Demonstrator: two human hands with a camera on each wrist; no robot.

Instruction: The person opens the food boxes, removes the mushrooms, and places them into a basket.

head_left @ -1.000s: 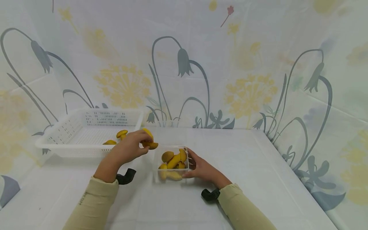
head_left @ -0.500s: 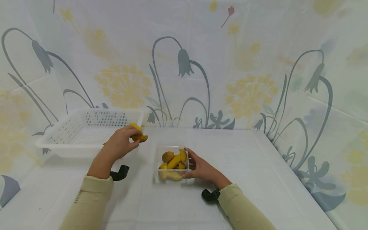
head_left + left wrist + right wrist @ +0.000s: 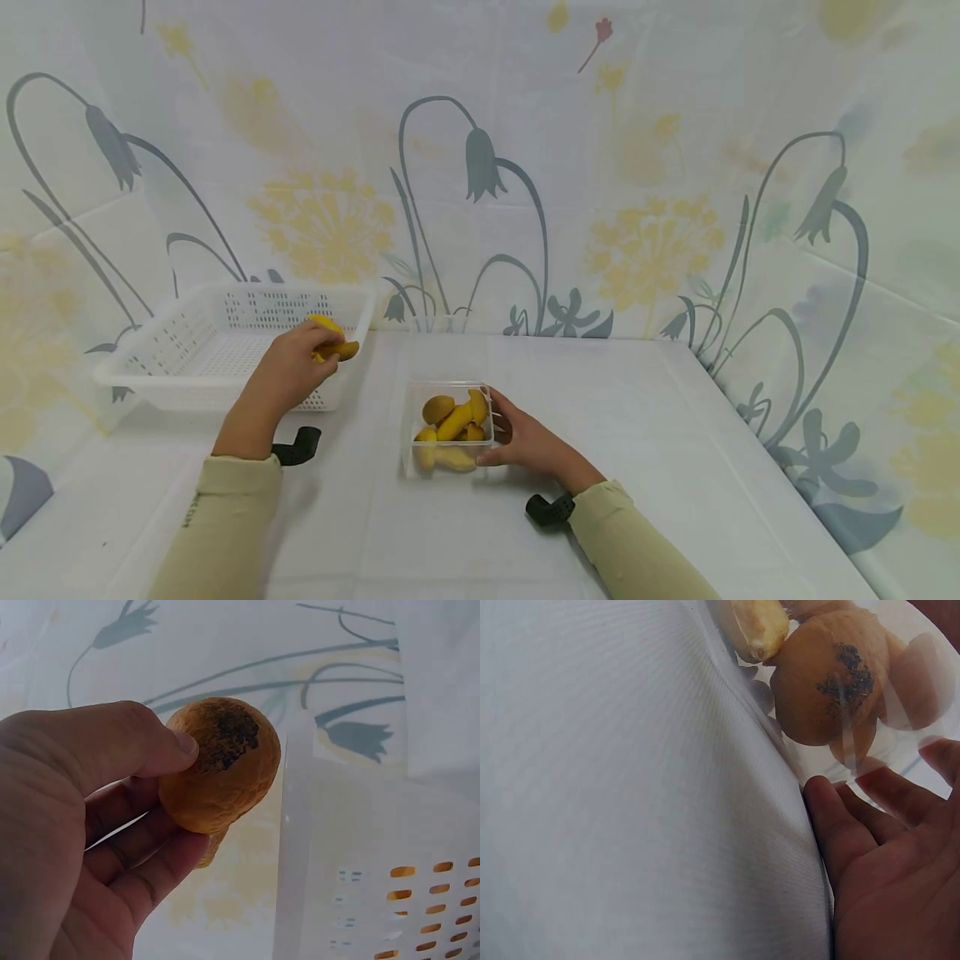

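My left hand [image 3: 292,362] pinches a yellow mushroom [image 3: 225,761] over the right front corner of the white basket [image 3: 180,392]. In the left wrist view the thumb lies on its brown cap, which bears a dark patch; the short stem points away. My right hand [image 3: 532,446] holds the right side of a clear plastic box [image 3: 450,475], thumb at the front corner and fingers along the side. Several yellow mushrooms [image 3: 453,421] lie in the box. In the right wrist view the fingertips [image 3: 821,791] meet the clear wall, close beside a mushroom with a dark-marked cap [image 3: 829,679].
Behind the first box another clear container [image 3: 438,325] stands near the back of the white table [image 3: 600,400]. Yellow-orange shows through the slots [image 3: 401,894] of the basket. A flower-patterned curtain [image 3: 645,167] closes off the back.
My left hand has moved left and slightly away from me with the mushroom, from beside the clear box to the basket's corner. It now covers the mushrooms seen there earlier. The right hand stays put.
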